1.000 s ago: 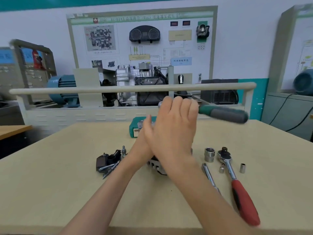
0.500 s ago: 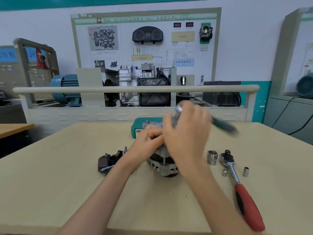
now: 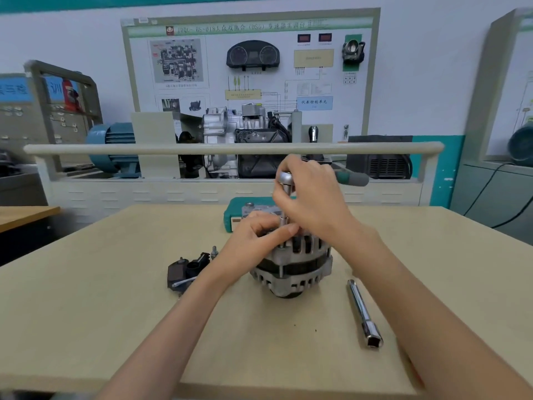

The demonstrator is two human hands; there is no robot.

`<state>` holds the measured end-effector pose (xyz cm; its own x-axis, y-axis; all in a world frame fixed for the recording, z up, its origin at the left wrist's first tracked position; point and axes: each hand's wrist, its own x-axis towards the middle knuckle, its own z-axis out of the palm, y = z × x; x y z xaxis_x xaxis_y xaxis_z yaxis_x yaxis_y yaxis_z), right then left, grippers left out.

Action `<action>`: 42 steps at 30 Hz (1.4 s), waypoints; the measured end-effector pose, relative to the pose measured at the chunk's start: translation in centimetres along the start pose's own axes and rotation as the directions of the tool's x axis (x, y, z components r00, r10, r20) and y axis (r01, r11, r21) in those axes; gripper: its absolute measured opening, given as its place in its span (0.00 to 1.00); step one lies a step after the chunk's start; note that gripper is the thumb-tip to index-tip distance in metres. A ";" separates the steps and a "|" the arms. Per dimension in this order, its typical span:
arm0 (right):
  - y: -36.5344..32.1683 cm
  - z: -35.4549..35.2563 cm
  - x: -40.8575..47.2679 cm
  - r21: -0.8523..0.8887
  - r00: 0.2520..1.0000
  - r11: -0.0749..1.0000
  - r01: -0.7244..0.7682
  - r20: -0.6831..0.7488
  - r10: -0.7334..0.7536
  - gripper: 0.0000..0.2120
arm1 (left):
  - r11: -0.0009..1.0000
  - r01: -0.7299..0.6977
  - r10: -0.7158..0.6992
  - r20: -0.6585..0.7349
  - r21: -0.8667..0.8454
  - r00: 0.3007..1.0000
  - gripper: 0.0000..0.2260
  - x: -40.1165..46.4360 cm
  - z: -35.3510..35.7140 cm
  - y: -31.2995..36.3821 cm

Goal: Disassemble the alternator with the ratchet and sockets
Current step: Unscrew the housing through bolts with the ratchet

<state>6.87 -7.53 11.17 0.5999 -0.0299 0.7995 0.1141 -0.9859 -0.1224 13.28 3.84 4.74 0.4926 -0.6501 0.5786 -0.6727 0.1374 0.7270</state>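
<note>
Alternator point(image 3: 291, 264) mid-table point(image 3: 115, 298), my right hand point(image 3: 313, 197) grips ratchet point(image 3: 288, 180) head, left hand point(image 3: 256, 238) pinches its socket point(image 3: 284, 223) onto a housing bolt; next, likely swing the handle to loosen.

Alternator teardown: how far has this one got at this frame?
Early to middle. Done: a black rear part already lies off the unit, left of it. In hand: the right hand grips the green-handled ratchet above the alternator, while the left hand pinches the socket at its top. Left: both housing halves still sit together.
</note>
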 end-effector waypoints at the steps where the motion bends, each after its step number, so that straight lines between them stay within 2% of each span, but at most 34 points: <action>1: 0.0 -0.1 0.3 -0.014 0.998 1.000 0.027 0.063 -0.026 0.05 | 1.000 0.022 -0.021 0.012 -0.023 1.000 0.15 0.0 -0.1 0.0; 3: -0.2 -0.4 0.8 -0.018 0.989 0.999 0.045 0.143 -0.042 0.06 | 0.996 0.069 -0.068 0.033 -0.052 0.997 0.20 -0.1 -0.4 -0.1; 5: -0.5 -0.6 0.6 -0.023 0.992 1.000 0.021 0.128 -0.018 0.06 | 0.995 0.068 -0.066 0.025 -0.066 0.997 0.17 -0.2 -0.5 -0.1; 7: -0.9 -0.5 -0.1 -0.196 0.998 0.979 -0.054 0.024 0.059 0.07 | 0.998 0.034 -0.035 -0.019 -0.048 0.999 0.11 -0.1 -0.2 -0.2; 9: -2.1 0.2 -1.6 -0.471 0.979 0.859 -0.201 -0.117 0.165 0.08 | 0.999 0.024 -0.026 -0.068 -0.024 0.997 0.08 0.1 0.1 -0.6; 11: -3.5 0.5 -2.3 -0.620 0.957 0.732 -0.282 -0.232 0.173 0.10 | 1.000 0.023 -0.025 -0.090 -0.021 0.996 0.16 0.0 0.2 -0.6; 12: -3.8 0.5 -2.2 -0.636 0.956 0.725 -0.265 -0.273 0.110 0.10 | 0.999 0.033 -0.036 -0.088 -0.030 0.995 0.18 -0.1 0.2 -0.7; 13: -3.5 0.5 -1.8 -0.607 0.962 0.762 -0.225 -0.262 0.076 0.09 | 0.998 0.042 -0.044 -0.078 -0.039 0.996 0.18 -0.1 0.3 -0.4; 15: -2.5 0.5 -0.4 -0.394 0.987 0.915 -0.083 -0.158 0.022 0.09 | 0.996 0.056 -0.059 -0.043 -0.066 0.997 0.09 -0.2 0.3 -0.1; 16: -2.0 0.7 0.2 -0.243 0.994 0.969 -0.043 -0.112 0.016 0.11 | 0.995 0.070 -0.072 -0.031 -0.076 0.997 0.09 -0.1 0.2 0.1; 17: -1.6 0.9 0.6 -0.066 0.997 0.997 -0.034 -0.078 0.029 0.12 | 0.994 0.079 -0.081 -0.014 -0.076 0.997 0.15 -0.2 0.0 0.1; 19: -1.4 0.6 0.8 0.284 0.995 0.958 -0.046 -0.069 0.068 0.13 | 0.992 0.095 -0.093 0.030 -0.082 0.995 0.18 -0.2 -0.3 0.2; 20: -1.5 0.5 0.5 0.351 0.994 0.935 -0.046 -0.073 0.076 0.12 | 0.993 0.088 -0.086 0.029 -0.083 0.996 0.16 -0.2 -0.4 0.1; 21: -1.4 0.4 0.1 0.320 0.994 0.946 -0.055 -0.068 0.080 0.09 | 0.994 0.081 -0.080 0.009 -0.078 0.997 0.14 -0.2 -0.4 -0.1; 22: -1.4 0.3 -0.3 0.183 0.994 0.980 -0.073 -0.061 0.085 0.07 | 0.994 0.076 -0.078 -0.026 -0.077 0.997 0.10 -0.2 -0.3 -0.2; 23: -1.5 0.4 -0.9 -0.067 0.989 0.991 -0.117 -0.098 0.110 0.07 | 0.996 0.067 -0.071 -0.057 -0.064 0.996 0.06 -0.2 -0.2 -0.3; 24: -1.9 0.6 -1.6 -0.335 0.975 0.922 -0.192 -0.170 0.141 0.08 | 0.997 0.055 -0.059 -0.083 -0.048 0.995 0.07 -0.1 0.0 -0.6; 25: -2.8 0.6 -2.4 -0.483 0.952 0.828 -0.285 -0.246 0.184 0.10 | 0.998 0.043 -0.047 -0.100 -0.037 0.994 0.15 -0.1 0.1 -0.9; 26: -3.7 0.6 -3.0 -0.532 0.935 0.780 -0.330 -0.298 0.192 0.12 | 0.997 0.058 -0.062 -0.105 -0.044 0.993 0.22 -0.2 0.2 -0.7; 28: -4.2 0.5 -3.1 -0.454 0.934 0.849 -0.270 -0.338 0.116 0.12 | 0.994 0.076 -0.083 -0.092 -0.079 0.992 0.23 -0.4 0.4 -0.5; 30: -3.3 0.1 -1.4 -0.283 0.968 0.948 -0.143 -0.241 0.074 0.13 | 0.994 0.059 -0.067 -0.080 -0.092 0.995 0.16 -0.4 0.5 0.0; 31: -2.7 0.2 -0.5 -0.118 0.982 0.987 -0.114 -0.164 0.093 0.15 | 0.995 0.055 -0.061 -0.065 -0.089 0.996 0.11 -0.4 0.4 0.3; 32: -2.1 0.1 0.3 0.085 0.989 0.989 -0.124 -0.071 0.130 0.17 | 0.994 0.062 -0.066 -0.044 -0.093 0.997 0.08 -0.3 0.3 0.3; 34: -1.8 0.1 0.8 0.455 0.989 0.879 -0.142 0.022 0.148 0.18 | 0.990 0.079 -0.079 0.004 -0.115 0.997 0.10 -0.4 0.1 0.5; 35: -1.9 0.1 0.7 0.530 0.989 0.837 -0.134 0.022 0.145 0.17 | 0.987 0.087 -0.087 0.008 -0.134 0.996 0.11 -0.4 0.0 0.4; 36: -1.9 0.2 0.5 0.528 0.990 0.840 -0.122 0.009 0.138 0.16 | 0.987 0.086 -0.088 -0.010 -0.138 0.996 0.11 -0.3 0.0 0.2; 37: -1.8 0.4 0.3 0.450 0.992 0.887 -0.107 -0.018 0.129 0.15 | 0.987 0.085 -0.091 -0.041 -0.135 0.995 0.10 -0.3 0.0 0.0; 38: -1.8 0.5 -0.1 0.284 0.990 0.953 -0.106 -0.062 0.129 0.13 | 0.989 0.081 -0.090 -0.071 -0.122 0.993 0.07 -0.3 0.1 0.0; 39: -1.9 0.7 -0.8 0.039 0.979 0.990 -0.138 -0.147 0.143 0.09 | 0.992 0.077 -0.087 -0.098 -0.097 0.991 0.07 -0.3 0.3 0.0; 40: -2.3 0.8 -1.6 -0.205 0.957 0.957 -0.205 -0.245 0.153 0.08 | 0.995 0.072 -0.080 -0.124 -0.070 0.989 0.15 -0.2 0.5 -0.3; 41: -3.0 1.0 -2.5 -0.357 0.934 0.893 -0.275 -0.320 0.160 0.09 | 0.995 0.077 -0.085 -0.138 -0.060 0.987 0.22 -0.3 0.7 -0.4; 42: -3.7 1.0 -3.1 -0.414 0.916 0.855 -0.310 -0.370 0.153 0.10 | 0.994 0.094 -0.101 -0.135 -0.061 0.986 0.26 -0.4 0.8 -0.3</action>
<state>5.40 -3.60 8.55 0.2741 -0.2395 0.9314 -0.4168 -0.9024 -0.1093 12.82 3.45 4.03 0.6284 -0.5534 0.5467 -0.5885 0.1215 0.7993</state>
